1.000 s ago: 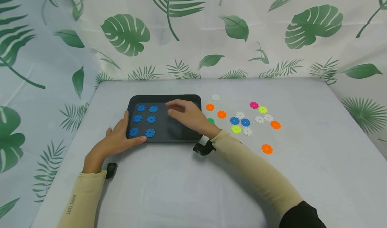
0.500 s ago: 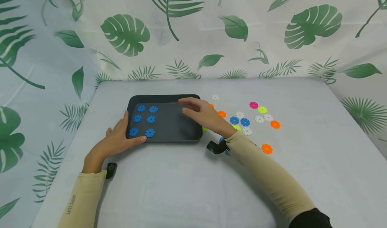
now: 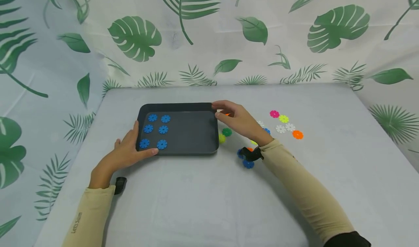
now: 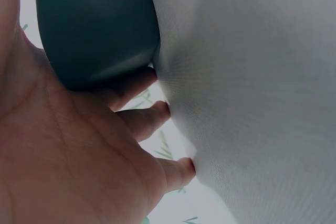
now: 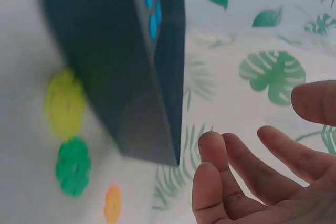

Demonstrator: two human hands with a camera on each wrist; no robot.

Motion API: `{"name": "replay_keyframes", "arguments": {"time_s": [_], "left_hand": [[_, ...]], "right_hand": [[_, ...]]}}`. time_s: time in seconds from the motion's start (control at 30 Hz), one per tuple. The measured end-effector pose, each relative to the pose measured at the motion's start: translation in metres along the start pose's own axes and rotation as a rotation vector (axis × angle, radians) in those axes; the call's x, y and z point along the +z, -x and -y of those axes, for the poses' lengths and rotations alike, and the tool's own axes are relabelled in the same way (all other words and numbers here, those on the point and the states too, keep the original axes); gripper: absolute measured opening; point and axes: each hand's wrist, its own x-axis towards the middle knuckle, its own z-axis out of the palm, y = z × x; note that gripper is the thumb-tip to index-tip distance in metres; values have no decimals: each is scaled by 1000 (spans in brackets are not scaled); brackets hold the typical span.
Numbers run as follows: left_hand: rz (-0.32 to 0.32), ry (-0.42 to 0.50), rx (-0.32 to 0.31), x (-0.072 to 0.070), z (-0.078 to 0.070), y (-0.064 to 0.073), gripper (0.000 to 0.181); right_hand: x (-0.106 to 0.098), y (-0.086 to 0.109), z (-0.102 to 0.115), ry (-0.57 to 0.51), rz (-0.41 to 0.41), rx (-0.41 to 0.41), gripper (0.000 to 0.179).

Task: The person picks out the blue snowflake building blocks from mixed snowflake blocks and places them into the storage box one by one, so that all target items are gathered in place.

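A dark grey baking tray [image 3: 193, 136] lies on the white table, with several blue notched discs [image 3: 163, 129] set in two columns at its left end. My left hand [image 3: 126, 154] holds the tray's near left corner, thumb along the front rim and fingers against the left side. In the left wrist view, the corner sits between thumb and index finger, while the other fingertips touch the table. Over the tray's right edge hovers my right hand [image 3: 240, 121], fingers loosely bent. Nothing is between its fingers [image 5: 252, 166] in the right wrist view.
Loose discs lie right of the tray: green [image 3: 227, 132], yellow [image 3: 222, 139], pink [image 3: 274, 114], orange [image 3: 298, 134] and blue [image 3: 248, 164], plus several white ones [image 3: 280, 129]. The right hand and forearm cover some. A leaf-patterned cloth [image 3: 196, 36] hangs behind the table.
My right hand has moved right, from above the tray's middle to its right edge, uncovering bare tray. The left hand, the tray and the blue discs in it stay put.
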Motion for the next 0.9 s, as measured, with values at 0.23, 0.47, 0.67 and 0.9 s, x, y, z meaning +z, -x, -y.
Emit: {"name": "replay_keyframes", "arguments": {"time_s": [0.23, 0.47, 0.67, 0.9], "left_hand": [[-8, 15, 10, 1, 3, -1, 136], [-12, 9, 16, 1, 3, 0, 135], [-12, 13, 21, 0, 1, 0, 135], [-17, 6, 36, -1, 1, 0, 134]], "right_hand": [[-18, 8, -11, 111, -11, 38, 48], [-33, 17, -24, 314, -11, 34, 48], [-42, 24, -29, 440, 5, 71, 47], [-55, 30, -38, 531, 39, 68, 41]]}}
